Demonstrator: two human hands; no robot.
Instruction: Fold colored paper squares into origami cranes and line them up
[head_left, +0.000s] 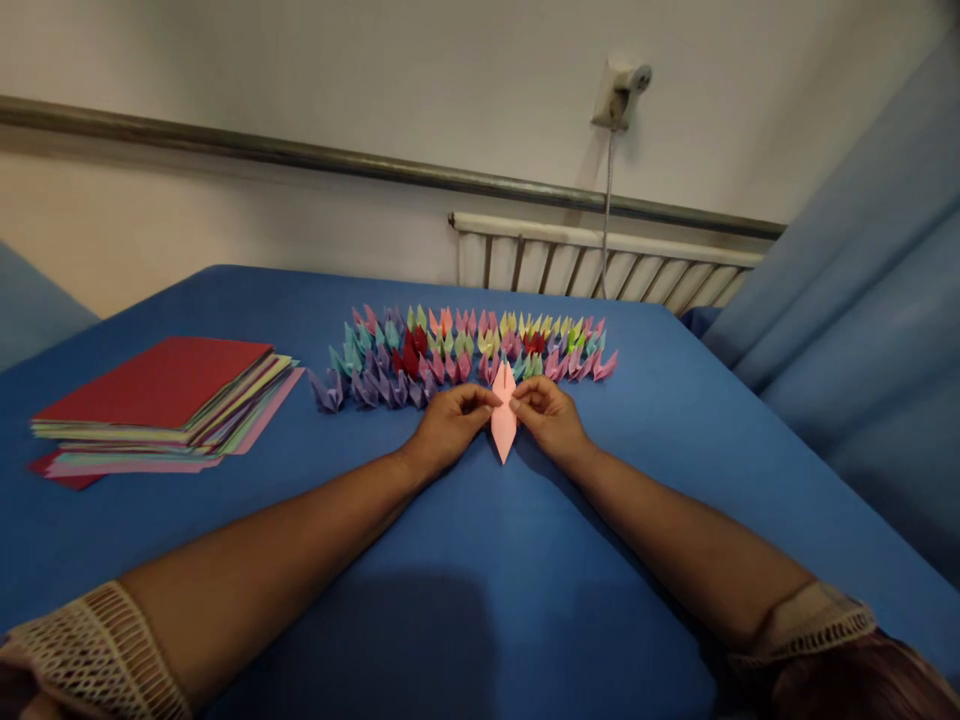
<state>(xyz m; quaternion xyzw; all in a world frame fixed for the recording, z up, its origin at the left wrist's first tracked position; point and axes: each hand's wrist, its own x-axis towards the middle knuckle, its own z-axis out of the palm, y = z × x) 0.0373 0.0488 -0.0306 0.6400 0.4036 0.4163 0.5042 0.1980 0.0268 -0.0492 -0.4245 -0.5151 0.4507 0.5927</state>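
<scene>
A pink folded paper piece [503, 420], long and pointed at both ends, lies on the blue table [525, 580]. My left hand [450, 425] pinches its left edge with closed fingers. My right hand [550, 415] pinches its right edge the same way. Just beyond my hands stand rows of several small folded paper cranes [465, 350] in purple, red, pink, yellow, green and teal.
A stack of coloured paper sheets [169, 400], red on top, lies at the left of the table. A white radiator [600, 262] and a metal rail [300, 155] run along the wall behind. A blue curtain [862, 300] hangs at the right.
</scene>
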